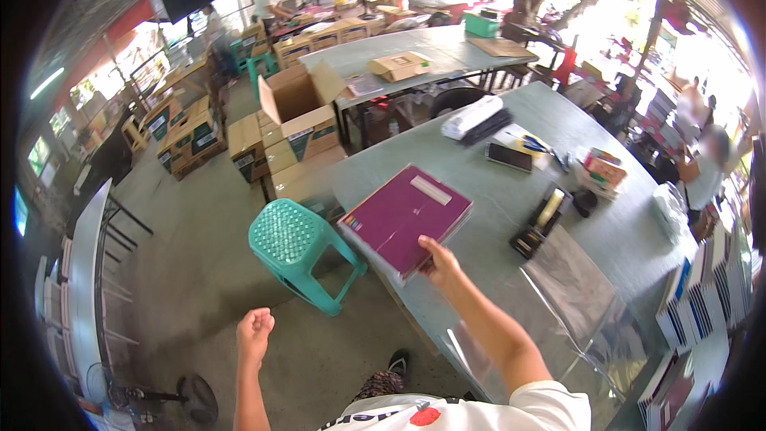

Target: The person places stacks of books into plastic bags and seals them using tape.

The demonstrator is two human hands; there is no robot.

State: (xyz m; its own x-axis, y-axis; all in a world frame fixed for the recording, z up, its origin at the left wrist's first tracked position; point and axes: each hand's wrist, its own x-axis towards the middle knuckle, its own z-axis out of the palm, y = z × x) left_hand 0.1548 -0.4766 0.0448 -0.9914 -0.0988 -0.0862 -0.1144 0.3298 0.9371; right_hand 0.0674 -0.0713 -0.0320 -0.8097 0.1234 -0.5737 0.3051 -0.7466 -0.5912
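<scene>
Right hand [439, 263] gripped glossy purple rectangular book [401, 219] at its 5 o'clock edge. Left hand [254, 327] was curled narrow, teal plastic stool [291, 231] at its 1 o'clock.

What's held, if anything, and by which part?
Right grip holds the purple book by its near right edge; nothing visible in the left grip.

Book [405, 222]: rectangular, closed, with a shiny purple cover facing up. Bears 1 pale strip label [431, 191] near the far edge, 1 small light mark [416, 211] near the centre and small multicoloured marks [354, 223] at the left corner. Shows pale edges along the near right side. Gripped at that side by the right hand [440, 262], thumb on top. Set at an angle over the left edge of the table [496, 201]. Cannot be judged as resting or raised.
</scene>
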